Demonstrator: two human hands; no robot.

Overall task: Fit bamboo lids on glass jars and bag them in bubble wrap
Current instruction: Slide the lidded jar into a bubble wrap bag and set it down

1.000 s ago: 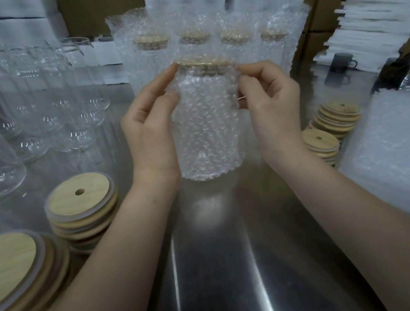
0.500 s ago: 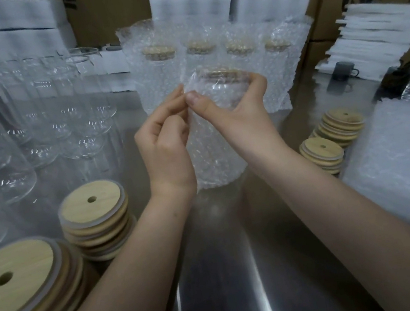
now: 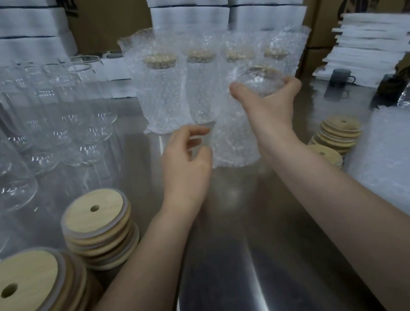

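gripping the bubble-wrapped jar, right hand curls around its top.

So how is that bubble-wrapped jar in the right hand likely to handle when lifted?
The bubble-wrapped jar is probably rigid and fairly heavy, being glass under soft wrap. The right hand grips only its lidded top, so the loose wrap may slip a little. Tall and narrow, it could tip if set down carelessly.

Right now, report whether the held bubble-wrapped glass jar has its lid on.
On: a round bamboo lid shows through the wrap atop the jar the right hand grips.
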